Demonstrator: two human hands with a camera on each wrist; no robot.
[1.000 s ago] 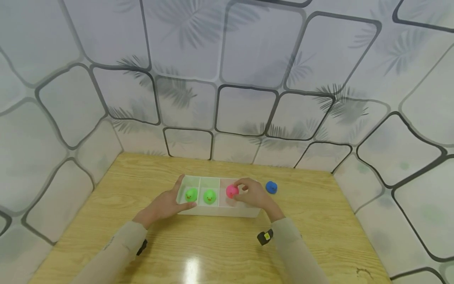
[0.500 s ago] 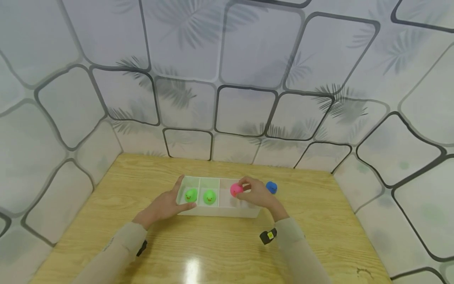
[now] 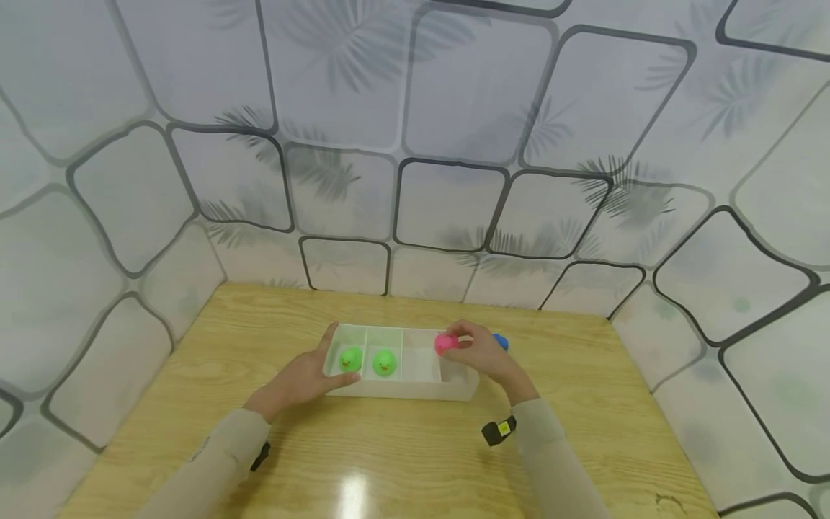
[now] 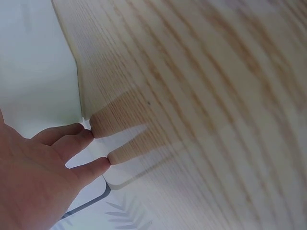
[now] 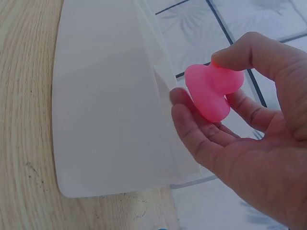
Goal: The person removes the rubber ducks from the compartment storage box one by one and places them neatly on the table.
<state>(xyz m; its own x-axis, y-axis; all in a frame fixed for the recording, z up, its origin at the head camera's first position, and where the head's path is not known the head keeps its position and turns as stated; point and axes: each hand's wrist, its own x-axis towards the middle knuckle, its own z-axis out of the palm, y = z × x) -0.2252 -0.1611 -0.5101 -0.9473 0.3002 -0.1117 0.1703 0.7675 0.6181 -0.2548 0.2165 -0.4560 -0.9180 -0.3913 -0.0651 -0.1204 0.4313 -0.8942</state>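
Observation:
A white divided box (image 3: 402,389) lies lengthwise on the table. Its two left compartments hold one green toy duck (image 3: 351,359) and a second green toy duck (image 3: 385,362). At the left end my left hand (image 3: 300,378) rests on the box, thumb along the front rim and extended fingers along the side. My right hand (image 3: 483,353) pinches a pink toy duck (image 5: 214,86) between thumb and fingers. In the head view this duck is over the divider beside the rightmost compartment. Partly hidden behind the right hand, a blue toy duck (image 3: 501,342) lies right of the box.
The wooden table (image 3: 389,447) meets a patterned wall (image 3: 441,209) at the back, with similar walls at both sides. Black wrist devices sit below each hand, one (image 3: 498,430) near the right sleeve.
My right hand has moved right with the pink duck, from over the third compartment to the divider. It now covers part of the blue duck. The left hand stays at the box.

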